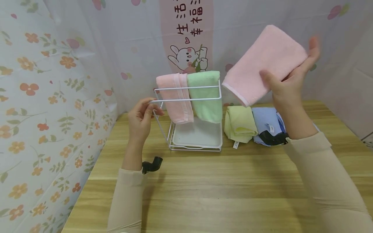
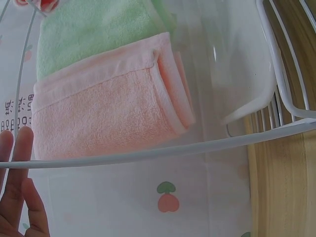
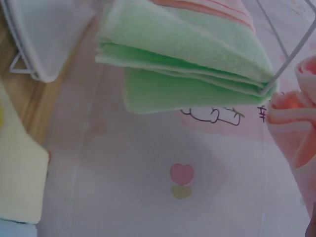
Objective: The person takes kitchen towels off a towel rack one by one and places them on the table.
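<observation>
- Pink cloth, folded into a rough rectangle: this held towel point(image 1: 262, 61) is raised above the counter point(image 1: 204, 187), to the right of the white wire rack point(image 1: 204, 99).
- Right hand point(image 1: 289, 85): pinches the held towel, thumb flat on its near face and at least one finger extended beyond the edge; the remaining fingers are hidden by the cloth.
- Left hand point(image 1: 140, 119): grips the upper left corner of the rack between thumb and fingers. In the left wrist view, fingertips show past the bar.
- Rack: stands on the counter, with a shallow white tray point(image 1: 198, 136) at its base.
- Hung items: a draped pink towel point(image 1: 176, 111) on the left and a green towel point(image 1: 205, 110) on the right hang side by side; in the head view, two bars cross in front of them.
- Counter items, right of the rack: a folded yellow towel point(image 1: 239, 121) with a white tag point(image 1: 236, 145), then a blue towel point(image 1: 265, 119) just beside it, partly hidden by the right arm's black wrist mount point(image 1: 272, 138).
- Rear: a pale printed curtain point(image 1: 131, 48) with a rabbit drawing point(image 1: 186, 57).
</observation>
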`<state>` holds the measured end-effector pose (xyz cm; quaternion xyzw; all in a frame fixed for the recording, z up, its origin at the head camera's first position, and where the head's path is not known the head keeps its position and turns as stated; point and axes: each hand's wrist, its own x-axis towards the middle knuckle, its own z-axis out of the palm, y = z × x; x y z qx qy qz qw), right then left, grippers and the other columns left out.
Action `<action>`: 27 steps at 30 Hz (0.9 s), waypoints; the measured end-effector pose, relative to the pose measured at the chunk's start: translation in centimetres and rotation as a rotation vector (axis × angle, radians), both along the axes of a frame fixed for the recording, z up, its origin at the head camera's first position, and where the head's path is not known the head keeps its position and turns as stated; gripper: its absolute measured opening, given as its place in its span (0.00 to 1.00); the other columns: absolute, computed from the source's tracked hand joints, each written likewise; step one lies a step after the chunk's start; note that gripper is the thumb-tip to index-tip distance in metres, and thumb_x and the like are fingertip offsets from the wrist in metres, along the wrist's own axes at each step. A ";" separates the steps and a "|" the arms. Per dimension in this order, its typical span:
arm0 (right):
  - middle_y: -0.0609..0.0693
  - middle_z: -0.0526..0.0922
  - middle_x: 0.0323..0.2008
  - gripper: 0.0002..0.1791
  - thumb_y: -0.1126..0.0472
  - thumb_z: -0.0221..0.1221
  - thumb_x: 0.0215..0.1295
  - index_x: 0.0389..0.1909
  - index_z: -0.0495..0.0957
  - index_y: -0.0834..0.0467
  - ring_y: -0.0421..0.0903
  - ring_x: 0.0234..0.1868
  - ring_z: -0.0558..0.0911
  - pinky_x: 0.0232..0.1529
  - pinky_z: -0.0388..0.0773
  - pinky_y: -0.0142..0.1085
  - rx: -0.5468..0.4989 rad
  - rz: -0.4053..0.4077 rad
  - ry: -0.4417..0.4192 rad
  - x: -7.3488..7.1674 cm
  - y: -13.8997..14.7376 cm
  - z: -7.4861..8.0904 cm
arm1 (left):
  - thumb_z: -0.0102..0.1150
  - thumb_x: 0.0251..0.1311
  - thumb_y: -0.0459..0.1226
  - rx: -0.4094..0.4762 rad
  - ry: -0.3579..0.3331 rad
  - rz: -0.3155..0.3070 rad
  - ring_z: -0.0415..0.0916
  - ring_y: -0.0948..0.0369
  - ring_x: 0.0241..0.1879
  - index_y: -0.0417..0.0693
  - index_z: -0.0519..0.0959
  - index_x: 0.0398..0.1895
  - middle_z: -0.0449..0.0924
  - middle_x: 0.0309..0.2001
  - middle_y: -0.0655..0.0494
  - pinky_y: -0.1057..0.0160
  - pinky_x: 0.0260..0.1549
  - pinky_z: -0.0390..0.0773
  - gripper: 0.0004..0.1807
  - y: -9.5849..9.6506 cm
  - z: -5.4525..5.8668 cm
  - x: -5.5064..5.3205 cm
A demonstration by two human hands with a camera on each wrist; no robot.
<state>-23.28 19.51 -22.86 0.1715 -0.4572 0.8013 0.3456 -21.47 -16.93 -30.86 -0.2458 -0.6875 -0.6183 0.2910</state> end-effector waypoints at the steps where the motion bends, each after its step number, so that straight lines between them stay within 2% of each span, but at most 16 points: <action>1: 0.58 0.68 0.58 0.64 0.86 0.65 0.36 0.73 0.44 0.47 0.52 0.55 0.71 0.45 0.79 0.38 0.019 0.014 -0.015 0.0 0.3 -0.3 | 0.50 0.71 0.26 0.000 0.000 0.000 0.85 0.66 0.27 0.24 0.74 0.47 0.85 0.29 0.67 0.68 0.29 0.85 0.10 0.0 0.0 0.0; 6: 0.54 0.63 0.63 0.56 0.85 0.64 0.44 0.69 0.50 0.47 0.51 0.58 0.68 0.43 0.83 0.33 0.149 0.051 -0.080 0.3 2.0 -2.3 | 0.50 0.71 0.27 -0.010 -0.009 0.020 0.85 0.66 0.26 0.26 0.75 0.47 0.85 0.28 0.68 0.67 0.27 0.84 0.10 0.1 0.0 -0.1; 13: 0.55 0.62 0.62 0.49 0.87 0.60 0.47 0.66 0.54 0.50 0.51 0.56 0.70 0.39 0.85 0.30 0.202 0.101 -0.111 0.8 3.7 -4.9 | 0.50 0.71 0.27 -0.005 -0.018 0.029 0.85 0.65 0.26 0.26 0.75 0.47 0.84 0.28 0.67 0.68 0.25 0.82 0.09 0.2 0.0 -0.1; 22: 0.50 0.59 0.62 0.50 0.87 0.57 0.54 0.70 0.49 0.47 0.45 0.52 0.73 0.37 0.84 0.26 0.385 0.212 -0.267 2.5 5.6 -8.0 | 0.50 0.71 0.27 0.024 -0.023 0.004 0.85 0.63 0.26 0.25 0.74 0.48 0.84 0.28 0.63 0.67 0.30 0.86 0.10 0.3 -0.1 -0.1; 27: 0.48 0.60 0.59 0.50 0.83 0.58 0.59 0.71 0.46 0.45 0.43 0.49 0.74 0.34 0.85 0.28 0.549 0.264 -0.367 3.4 6.2 -9.5 | 0.50 0.72 0.27 0.022 -0.029 0.012 0.85 0.65 0.25 0.25 0.74 0.48 0.84 0.28 0.65 0.68 0.28 0.84 0.10 0.4 0.0 0.0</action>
